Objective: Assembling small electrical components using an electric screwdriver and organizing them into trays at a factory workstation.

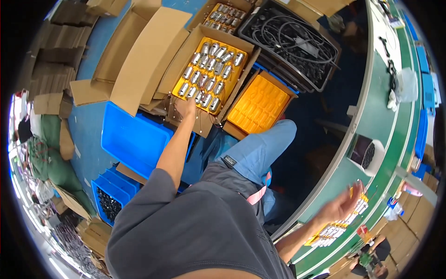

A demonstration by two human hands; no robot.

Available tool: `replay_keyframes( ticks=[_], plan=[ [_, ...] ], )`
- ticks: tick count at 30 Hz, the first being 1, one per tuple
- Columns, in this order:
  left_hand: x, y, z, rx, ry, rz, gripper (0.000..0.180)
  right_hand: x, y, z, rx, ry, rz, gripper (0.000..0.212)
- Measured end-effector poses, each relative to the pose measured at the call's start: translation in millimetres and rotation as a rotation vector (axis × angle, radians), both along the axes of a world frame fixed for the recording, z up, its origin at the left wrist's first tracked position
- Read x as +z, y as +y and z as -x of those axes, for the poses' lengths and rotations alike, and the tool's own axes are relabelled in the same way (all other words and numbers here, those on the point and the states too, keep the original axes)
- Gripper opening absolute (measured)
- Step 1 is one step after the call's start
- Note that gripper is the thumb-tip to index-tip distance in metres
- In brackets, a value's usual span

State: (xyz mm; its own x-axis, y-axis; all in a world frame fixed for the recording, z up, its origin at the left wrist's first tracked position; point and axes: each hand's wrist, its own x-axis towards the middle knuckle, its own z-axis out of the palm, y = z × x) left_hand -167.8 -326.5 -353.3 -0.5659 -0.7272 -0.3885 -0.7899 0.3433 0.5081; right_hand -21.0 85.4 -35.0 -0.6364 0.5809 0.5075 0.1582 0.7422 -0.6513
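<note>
My left hand [185, 108] reaches to the near edge of a yellow tray [216, 45], which sits in an open cardboard box. Rows of silver cylindrical motors [202, 80] with thin wires lie in that tray. The fingers are mostly hidden, and whether they grip anything does not show. On the right, my right hand [341, 207] hovers over the green workbench, slightly blurred, its fingers apart and nothing visible in them. Below and beside it lies another yellow tray [310, 241] of silver motors [331, 232].
A second box holds a yellow moulded tray [257, 104]. Behind it stands a black crate [320, 86] of dark cables. Blue bins [134, 135] and an open carton [148, 51] are at the left. The workbench edge [341, 160] curves along the right, with a white container [377, 158] on it.
</note>
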Motion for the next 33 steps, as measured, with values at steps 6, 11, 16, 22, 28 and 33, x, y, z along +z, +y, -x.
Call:
replay_keyframes(
  ticks=[6, 11, 16, 22, 28, 33],
  plan=[
    [-32.2, -45.0, 53.8, -0.116, -0.226, 0.401, 0.057, -97.0, -157.7, 160.7, 0.748, -0.334, 0.523, 0.042],
    [-38.0, -23.6, 88.9, -0.070, -0.581, 0.261, 0.069, -231.2, -222.4, 266.4, 0.793, -0.591, 0.407, 0.063],
    [-17.6, -21.9, 108.8, 0.038, -0.706, 0.207, 0.075, -302.3, -230.0, 336.5, 0.537, -0.771, 0.514, 0.074],
    [-20.1, -30.4, 84.1, -0.146, -0.633, 0.306, 0.073, -331.0, -219.9, 378.7, 0.222, -0.829, 0.812, 0.064],
    [-6.3, -42.0, 80.0, -0.237, -0.458, 0.249, 0.059, -283.1, -215.8, 374.5, 0.306, -0.807, 1.113, 0.055],
    [-9.8, -67.3, 75.4, -0.335, -0.174, 0.020, 0.051, -296.9, -211.5, 371.3, 0.410, -0.941, 0.764, 0.062]
  ],
)
